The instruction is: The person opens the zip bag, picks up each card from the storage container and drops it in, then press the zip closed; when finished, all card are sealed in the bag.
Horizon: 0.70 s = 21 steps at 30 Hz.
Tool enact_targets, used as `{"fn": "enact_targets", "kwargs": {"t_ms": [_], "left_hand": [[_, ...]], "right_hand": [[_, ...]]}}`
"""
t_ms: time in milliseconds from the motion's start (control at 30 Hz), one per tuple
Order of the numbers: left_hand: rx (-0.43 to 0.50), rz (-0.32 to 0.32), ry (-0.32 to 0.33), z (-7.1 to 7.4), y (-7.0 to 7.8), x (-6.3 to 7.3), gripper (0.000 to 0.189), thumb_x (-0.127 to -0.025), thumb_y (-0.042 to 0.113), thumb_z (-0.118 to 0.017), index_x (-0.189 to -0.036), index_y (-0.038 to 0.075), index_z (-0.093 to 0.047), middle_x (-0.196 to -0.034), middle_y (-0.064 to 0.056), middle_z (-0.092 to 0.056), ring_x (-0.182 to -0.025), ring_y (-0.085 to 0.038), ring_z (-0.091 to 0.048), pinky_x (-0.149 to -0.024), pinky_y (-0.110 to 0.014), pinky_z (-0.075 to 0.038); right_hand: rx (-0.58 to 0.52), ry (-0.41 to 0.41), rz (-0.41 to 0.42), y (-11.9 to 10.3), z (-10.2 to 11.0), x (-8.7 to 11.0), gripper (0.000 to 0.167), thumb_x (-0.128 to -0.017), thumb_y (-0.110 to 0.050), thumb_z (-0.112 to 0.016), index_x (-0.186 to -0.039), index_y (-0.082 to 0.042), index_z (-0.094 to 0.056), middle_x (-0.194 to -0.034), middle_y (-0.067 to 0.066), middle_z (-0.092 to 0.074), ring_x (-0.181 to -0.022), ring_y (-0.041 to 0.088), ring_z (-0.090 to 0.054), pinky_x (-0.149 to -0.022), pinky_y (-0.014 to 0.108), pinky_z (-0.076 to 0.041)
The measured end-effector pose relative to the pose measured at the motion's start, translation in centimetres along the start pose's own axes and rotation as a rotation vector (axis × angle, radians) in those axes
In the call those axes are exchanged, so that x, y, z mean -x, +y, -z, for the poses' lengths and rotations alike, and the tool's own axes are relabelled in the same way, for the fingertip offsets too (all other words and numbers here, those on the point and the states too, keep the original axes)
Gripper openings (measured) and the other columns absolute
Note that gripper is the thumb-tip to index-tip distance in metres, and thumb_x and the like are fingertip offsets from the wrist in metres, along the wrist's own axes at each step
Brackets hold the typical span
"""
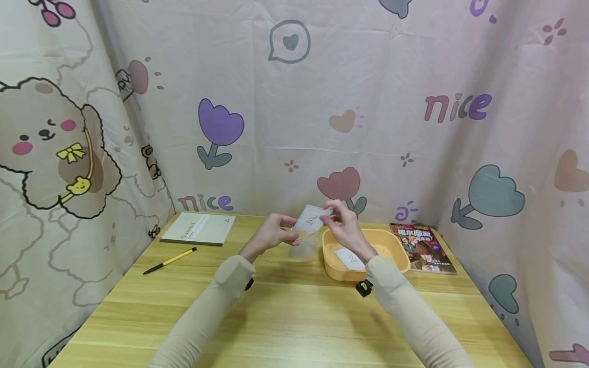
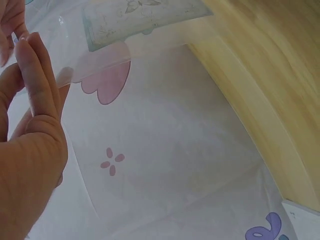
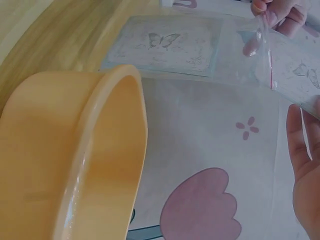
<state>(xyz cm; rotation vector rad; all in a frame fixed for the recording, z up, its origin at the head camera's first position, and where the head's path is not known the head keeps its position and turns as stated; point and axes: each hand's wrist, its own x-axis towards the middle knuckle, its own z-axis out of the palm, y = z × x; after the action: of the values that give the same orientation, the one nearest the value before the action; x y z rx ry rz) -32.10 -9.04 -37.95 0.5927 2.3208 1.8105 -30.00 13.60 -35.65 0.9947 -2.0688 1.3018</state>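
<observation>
Left hand (image 1: 272,232): fingers are closing on the edge of a clear bag (image 3: 245,55), pinching near its mouth. Right hand (image 1: 345,225): fingers are gripping the right edge of a loose butterfly card (image 1: 312,220).

The relation I'm watching: card edge against seal. The loose card is lying between both sets of fingers, left of the right ones and tilting; I'm reading its long axis as sloping up from the left fingers, though foreshortening is leaving me unsure. The bag's red seal (image 3: 270,65) is running along the card's edge beside the left fingers. I'm not able to tell whether any card is entering.

Below the left fingers, the bag is hanging with a second card (image 3: 165,45) showing through. Below the right fingers, a yellow basin (image 3: 45,150) is standing on the worktop (image 1: 285,317).
</observation>
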Motion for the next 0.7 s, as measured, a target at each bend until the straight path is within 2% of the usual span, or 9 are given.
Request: {"fn": "enact_targets", "kwargs": {"t_ms": [267, 567, 633, 700], "left_hand": [[-0.006, -0.004, -0.009, 0.0, 0.0, -0.1, 0.040, -0.084, -0.007, -0.069, -0.123, -0.010, -0.062, -0.114, -0.028, -0.067, -0.068, -0.020, -0.073, -0.069, -0.037, -0.065], [0.002, 0.001, -0.023, 0.1, 0.0, -0.2, 0.039, -0.084, -0.009, -0.068, -0.122, -0.012, -0.061, -0.115, -0.030, -0.066, -0.072, -0.027, -0.073, -0.071, -0.040, -0.065], [-0.007, -0.003, -0.027, 0.1, 0.6, 0.2, 0.037, -0.084, -0.010, -0.067, -0.121, -0.014, -0.061, -0.114, -0.031, -0.066, -0.073, -0.028, -0.073, -0.072, -0.041, -0.065], [-0.010, -0.006, -0.022, 0.1, 0.6, 0.2, 0.037, -0.084, -0.009, -0.067, -0.120, -0.013, -0.062, -0.114, -0.031, -0.066, -0.072, -0.027, -0.073, -0.072, -0.040, -0.065]], "right_hand": [[0.014, -0.017, -0.008, -0.3, 0.1, -0.3, 0.020, -0.090, 0.012, -0.060, -0.109, 0.008, -0.054, -0.097, 0.024, -0.061, -0.074, 0.038, -0.065, -0.065, 0.030, -0.060], [0.079, -0.054, -0.009, -0.6, -0.1, -0.2, 0.020, -0.090, 0.010, -0.062, -0.109, 0.004, -0.057, -0.095, 0.021, -0.064, -0.080, 0.032, -0.065, -0.070, 0.040, -0.062], [0.071, -0.055, -0.020, -0.6, -0.1, -0.1, 0.021, -0.089, 0.010, -0.062, -0.109, 0.004, -0.057, -0.092, 0.021, -0.065, -0.077, 0.031, -0.064, -0.070, 0.042, -0.062], [0.057, -0.062, -0.043, 0.6, -0.3, -0.1, 0.021, -0.091, 0.006, -0.063, -0.111, 0.003, -0.058, -0.090, 0.020, -0.066, -0.075, 0.032, -0.065, -0.070, 0.043, -0.061]]}}
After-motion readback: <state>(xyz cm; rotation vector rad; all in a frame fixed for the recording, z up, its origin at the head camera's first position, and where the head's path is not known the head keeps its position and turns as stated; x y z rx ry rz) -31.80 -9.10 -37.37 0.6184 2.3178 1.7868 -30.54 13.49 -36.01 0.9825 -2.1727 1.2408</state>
